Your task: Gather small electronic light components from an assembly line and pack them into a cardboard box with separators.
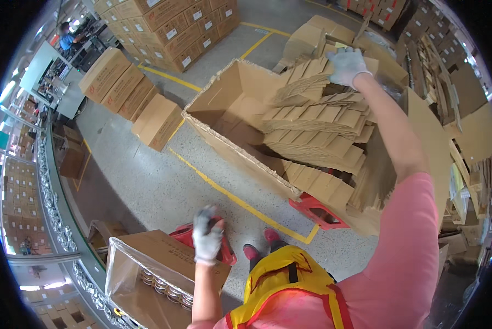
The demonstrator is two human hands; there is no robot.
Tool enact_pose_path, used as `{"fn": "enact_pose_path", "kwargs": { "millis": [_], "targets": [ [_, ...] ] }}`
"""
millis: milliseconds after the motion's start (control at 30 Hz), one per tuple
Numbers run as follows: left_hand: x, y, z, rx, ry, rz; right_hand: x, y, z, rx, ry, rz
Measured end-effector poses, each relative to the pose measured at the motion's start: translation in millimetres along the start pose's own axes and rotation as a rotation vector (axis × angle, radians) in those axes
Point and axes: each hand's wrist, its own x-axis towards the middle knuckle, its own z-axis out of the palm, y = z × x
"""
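Observation:
My right hand (346,66), in a grey glove, reaches far out and grips the top of a stack of notched cardboard divider pieces (311,131) standing in a large open cardboard bin (218,90). My left hand (207,236), also gloved, hangs low with its fingers curled, beside the flap of an open carton (147,257) lined with clear plastic. Shiny round can tops (166,288) show inside that carton. A red stool or stand (188,233) sits just behind my left hand.
Stacks of sealed brown cartons (172,27) stand at the back, with more cartons (130,93) at the left. Yellow floor lines (240,200) cross the grey floor. A red pallet corner (317,211) shows under the bin. A conveyor (59,219) runs along the left. Flat cardboard (454,120) piles up at the right.

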Motion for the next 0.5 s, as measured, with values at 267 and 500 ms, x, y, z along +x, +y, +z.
{"fn": "enact_pose_path", "kwargs": {
  "millis": [267,500],
  "targets": [
    [62,49,187,-1.406,-0.727,-0.493,-218,49,-92,0.192,0.325,0.027],
    [67,132,220,-1.563,-0.443,-0.703,-390,13,-54,0.562,0.103,0.005]
  ]
}}
